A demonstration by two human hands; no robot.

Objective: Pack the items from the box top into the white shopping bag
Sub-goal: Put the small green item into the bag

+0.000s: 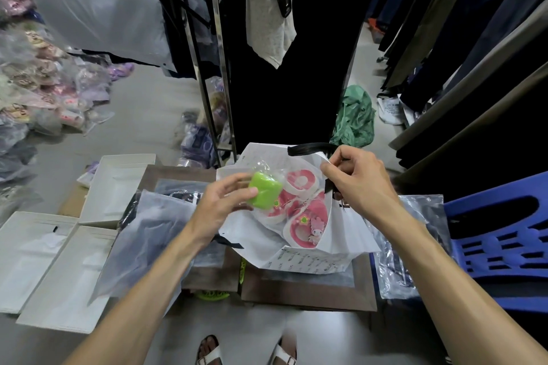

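While my left hand [225, 201] pinches a small green case [264, 190] in its clear wrapper, thumb under and fingers over, the mouth of the white shopping bag [299, 261] lies just to its right in the frame, directly past the fingertips. That short sideways gap is what the coming move depends on, as I judge it: the case sits at the bag's left rim, its long axis tilted toward the upper right of the frame, already half over the opening.

My right hand [355, 181] grips the bag's far edge near a black handle [311, 149], fingers curled on the paper, holding the mouth wide. It is the hand nearer the bag; the left is the hand nearer the case.

Inside the bag lie pink and white slippers [302, 210] in clear plastic, one with a small pink figure on it; they fill most of the visible space.

Beneath the bag is the brown box [308, 293], and at centre left of the frame a frosted plastic packet [142, 234] with dark contents rests on the box top, not yet packed. Flat white boxes [59, 264] sit at lower left, a blue plastic stool [504, 234] at right.
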